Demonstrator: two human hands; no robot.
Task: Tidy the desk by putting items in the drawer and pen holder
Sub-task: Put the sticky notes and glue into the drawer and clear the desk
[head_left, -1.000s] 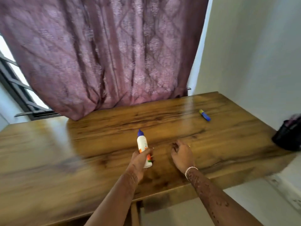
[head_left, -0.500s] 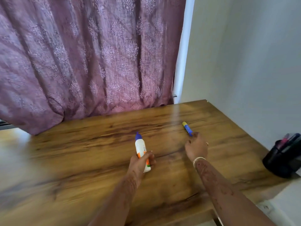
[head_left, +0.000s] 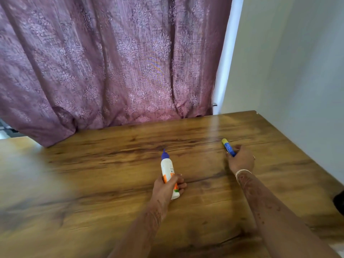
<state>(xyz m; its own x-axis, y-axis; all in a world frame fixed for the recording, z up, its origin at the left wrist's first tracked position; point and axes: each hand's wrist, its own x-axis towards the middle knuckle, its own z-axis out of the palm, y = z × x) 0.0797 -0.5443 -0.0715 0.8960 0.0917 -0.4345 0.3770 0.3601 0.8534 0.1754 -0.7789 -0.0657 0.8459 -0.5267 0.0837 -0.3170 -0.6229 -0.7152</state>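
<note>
Head view, single frame. I log the left hand (head_left: 165, 189) wrapped round the lower half of the glue bottle (head_left: 167, 168), thumb across the orange label and fingers curled under the base; firm hold. The bottle is over the middle of the tabletop (head_left: 93, 183), about midway between the near and far edges, with its nozzle towards the far edge. Its body is white and opaque, so I cannot read the fill level; the purple-blue nozzle cap is on. I cannot tell whether the base touches the wood or sits just above it. The right hand (head_left: 241, 160) is further out, towards the far right corner, with its fingers curled round the near end of a blue marker (head_left: 228, 147). The marker's yellow end sticks out past the knuckles and points at the far edge. I cannot tell if that end is resting on the tabletop. The two hands are well apart. There is a ring (head_left: 253, 157) on the right hand and a pale band (head_left: 242, 172) at that wrist. A dark shape (head_left: 339, 202) sits at the tabletop's right edge, cut off by the frame; I cannot say what it is or what it holds. A mauve patterned curtain (head_left: 111, 62) hangs down to the far edge, with a pale wall (head_left: 297, 71) along the right edge.
</note>
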